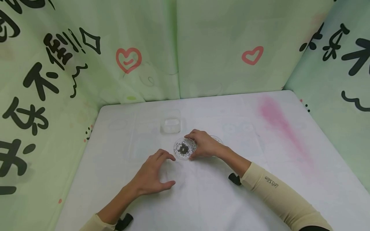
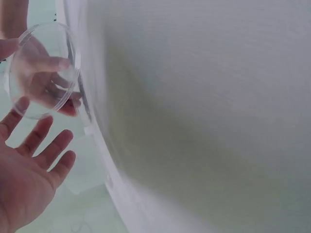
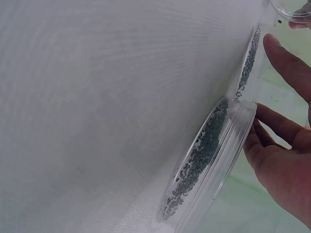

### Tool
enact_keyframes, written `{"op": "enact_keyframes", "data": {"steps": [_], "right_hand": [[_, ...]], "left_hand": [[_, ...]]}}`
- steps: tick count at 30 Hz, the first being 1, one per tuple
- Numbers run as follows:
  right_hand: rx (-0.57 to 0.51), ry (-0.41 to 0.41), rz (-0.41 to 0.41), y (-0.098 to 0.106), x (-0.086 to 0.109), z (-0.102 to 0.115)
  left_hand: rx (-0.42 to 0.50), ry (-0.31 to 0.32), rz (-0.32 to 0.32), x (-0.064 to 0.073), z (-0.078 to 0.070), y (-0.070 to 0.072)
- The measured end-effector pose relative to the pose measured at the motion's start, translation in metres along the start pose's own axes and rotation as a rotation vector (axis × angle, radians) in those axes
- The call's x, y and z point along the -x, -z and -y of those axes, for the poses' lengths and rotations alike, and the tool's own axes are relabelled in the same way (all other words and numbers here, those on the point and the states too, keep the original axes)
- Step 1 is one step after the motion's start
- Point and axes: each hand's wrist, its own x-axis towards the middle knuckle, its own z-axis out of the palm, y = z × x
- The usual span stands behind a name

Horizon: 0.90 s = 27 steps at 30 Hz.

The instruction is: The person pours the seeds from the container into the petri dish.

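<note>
In the head view my right hand [image 1: 204,143] grips the rim of a clear petri dish [image 1: 184,148] holding dark granules, fingers at its far side and thumb at its near side. The dish sits on the white table. To the left, my left hand [image 1: 151,175] holds a clear round lid [image 2: 43,70] by its edge above the table, thumb and fingers spread across it. The lid looks empty and is faint in the head view. In the right wrist view a second dish with granules [image 3: 209,155] stands close beside my right hand, which partly hides it in the head view.
A clear rectangular plastic container [image 1: 171,125] stands behind the dishes on the white-covered table [image 1: 138,128]. A pink stain [image 1: 277,118] marks the cloth at right. Green curtains [image 1: 211,48] with writing and hearts enclose the back and sides.
</note>
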Motion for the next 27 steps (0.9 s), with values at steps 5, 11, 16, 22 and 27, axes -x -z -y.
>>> {"op": "enact_keyframes", "data": {"steps": [5,11,16,22,27], "right_hand": [[0.004,0.003,-0.005,0.000,-0.001,0.000],[0.003,0.008,-0.012,-0.001,-0.001,0.000],[-0.008,0.007,-0.011,-0.001,-0.001,-0.001],[-0.002,0.005,-0.010,-0.002,-0.002,-0.001],[-0.007,-0.002,-0.010,-0.002,-0.002,-0.002]], "left_hand": [[0.125,0.059,-0.028,0.002,0.003,0.007],[0.269,0.038,-0.104,-0.001,0.010,0.017],[0.301,0.029,-0.153,-0.007,0.016,0.027],[0.307,0.007,-0.198,-0.016,0.021,0.036],[0.290,0.040,-0.212,-0.027,0.025,0.035]]}}
